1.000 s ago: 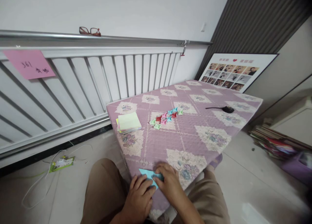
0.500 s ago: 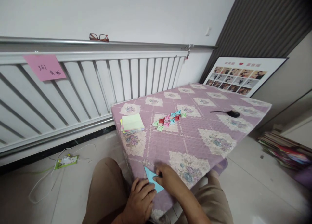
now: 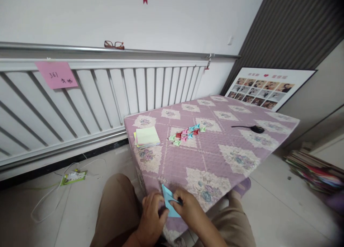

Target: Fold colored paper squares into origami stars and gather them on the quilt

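Observation:
A blue folded paper [image 3: 170,201] lies at the near corner of the table, between my two hands. My right hand [image 3: 186,205] pinches its right side between thumb and fingers. My left hand [image 3: 152,213] is at the paper's left edge, fingers bent and thumb on the lower part of the sheet. Farther up the cloth, several small folded paper pieces [image 3: 185,132] in green, red, pink and blue sit in a cluster. A stack of square paper sheets [image 3: 147,136], pale green on top, rests near the table's left edge.
The table [image 3: 177,161] has a purple floral cloth. A black object with a thin tail [image 3: 257,129] lies on its right part. Behind stands a white radiator [image 3: 145,85] with glasses [image 3: 114,45] on the pipe above. A photo board [image 3: 268,87] leans at the back right.
My left hand has shifted from resting spread on the paper's lower left to its left edge, with the thumb raised onto it. The paper has turned slightly. The view has tilted a little.

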`<state>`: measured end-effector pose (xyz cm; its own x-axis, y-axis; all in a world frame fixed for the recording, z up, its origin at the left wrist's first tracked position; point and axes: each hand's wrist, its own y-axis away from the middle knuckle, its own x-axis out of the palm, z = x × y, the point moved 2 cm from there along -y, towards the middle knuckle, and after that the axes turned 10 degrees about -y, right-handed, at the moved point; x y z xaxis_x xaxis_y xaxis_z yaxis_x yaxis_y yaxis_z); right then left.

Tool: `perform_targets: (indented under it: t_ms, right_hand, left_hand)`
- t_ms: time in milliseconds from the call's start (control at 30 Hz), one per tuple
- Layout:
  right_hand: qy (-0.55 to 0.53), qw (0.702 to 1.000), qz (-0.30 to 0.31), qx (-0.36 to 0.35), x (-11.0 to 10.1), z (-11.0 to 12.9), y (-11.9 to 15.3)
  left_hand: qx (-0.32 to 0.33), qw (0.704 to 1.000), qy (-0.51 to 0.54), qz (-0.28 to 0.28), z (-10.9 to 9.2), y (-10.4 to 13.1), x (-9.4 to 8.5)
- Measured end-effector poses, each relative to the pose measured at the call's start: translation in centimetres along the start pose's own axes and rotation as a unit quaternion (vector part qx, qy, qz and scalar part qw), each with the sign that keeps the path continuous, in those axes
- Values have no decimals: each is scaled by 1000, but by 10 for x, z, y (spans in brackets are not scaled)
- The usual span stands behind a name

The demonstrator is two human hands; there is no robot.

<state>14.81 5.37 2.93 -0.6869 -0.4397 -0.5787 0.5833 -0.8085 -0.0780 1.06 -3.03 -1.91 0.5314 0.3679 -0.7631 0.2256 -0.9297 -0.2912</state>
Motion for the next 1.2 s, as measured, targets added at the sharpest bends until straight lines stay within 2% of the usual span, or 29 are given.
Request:
perform_targets:
  t_ms: [67, 133, 233, 333, 433, 567, 667, 767, 900, 1067, 1200]
  right_hand:
    - [5, 1000, 1, -15, -1, 4, 2]
    - [20, 999, 0, -31, -2, 9, 4]
    - [54, 997, 3, -63, -5, 17, 6]
    - [90, 990, 5, -108, -8, 28, 8]
    - [125, 980, 1, -152, -10, 38, 11]
    - [155, 967, -10, -204, -13, 48, 14]
    - [159, 959, -11, -233, -14, 52, 16]
    - [152, 962, -2, -227, -16, 55, 17]
    - [141, 967, 5, -210, -17, 57, 18]
    - [140, 971, 0, -195, -19, 62, 17]
    - [115, 977, 0, -178, -24, 63, 17]
  left_hand:
    - [-44, 999, 30, -7, 4, -2, 2]
    - [-81, 994, 78, 17, 6, -6, 2]
    - [-105, 972, 182, 106, 2, -14, -2]
    - [-99, 934, 288, 186, -4, -20, -8]
    - [-122, 909, 322, 233, -6, -20, -10]
    - [-155, 906, 331, 211, -4, -17, -11]
    - [-215, 875, 377, 213, -4, -16, -12]
    - [-260, 840, 425, 214, -9, -17, -18]
    - [-224, 825, 470, 219, -19, -19, -30]
    - [-170, 835, 454, 261, -24, -18, -32]
    - [-169, 855, 438, 222, -22, -19, -31]
